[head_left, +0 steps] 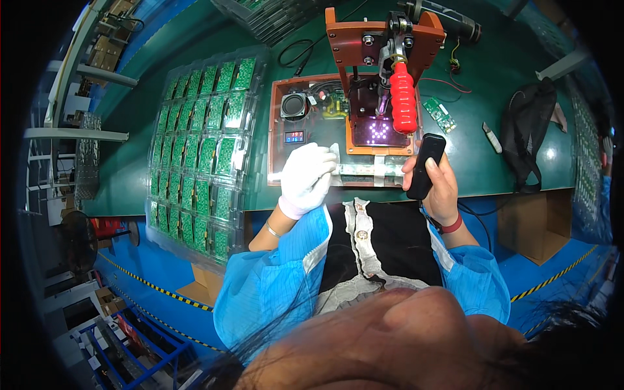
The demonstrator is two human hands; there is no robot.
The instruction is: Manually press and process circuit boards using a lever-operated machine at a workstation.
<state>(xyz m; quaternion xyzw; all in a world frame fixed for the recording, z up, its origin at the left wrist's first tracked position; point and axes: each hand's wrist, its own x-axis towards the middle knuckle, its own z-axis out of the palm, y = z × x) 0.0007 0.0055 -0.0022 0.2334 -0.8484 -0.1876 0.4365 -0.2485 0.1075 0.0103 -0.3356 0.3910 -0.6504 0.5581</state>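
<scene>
My left hand (308,177), in a white glove, is curled at the front left corner of a test fixture (275,140). Its fingers are closed, and whatever they might hold is hidden. Bare, my right hand (442,188) grips a black oblong handheld device (426,168) with rounded ends at the fixture's front right. Between my hands, a lit strip (370,170) runs along the fixture's front. Behind it stands an orange clamp press (383,32) with a red ribbed handle (403,97). Small lights glow on the dark plate (378,132) beneath it.
Left of the fixture, clear plastic trays (250,123) hold many green circuit boards. A loose circuit board (441,115), a box cutter (492,138) and a black bag (525,130) lie to the right on the green table (468,166). A cardboard box (536,227) is below the edge.
</scene>
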